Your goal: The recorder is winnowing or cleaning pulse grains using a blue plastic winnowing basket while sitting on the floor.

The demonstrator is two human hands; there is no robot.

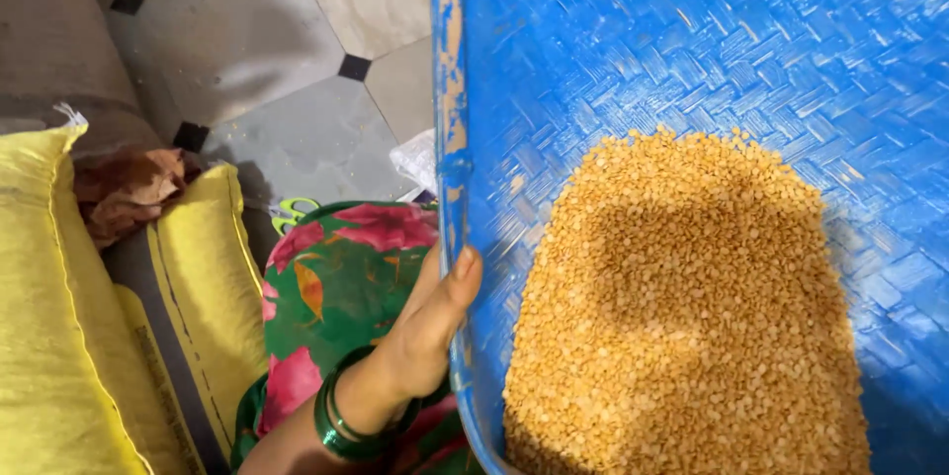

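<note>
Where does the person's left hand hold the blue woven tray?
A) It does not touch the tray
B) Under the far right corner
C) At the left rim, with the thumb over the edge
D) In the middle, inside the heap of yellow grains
C: the left hand has its grip on the left rim of the blue woven tray, thumb hooked over the edge, beside the yellow grains.

Blue woven tray (692, 30), yellow lentil heap (682, 317)
</note>
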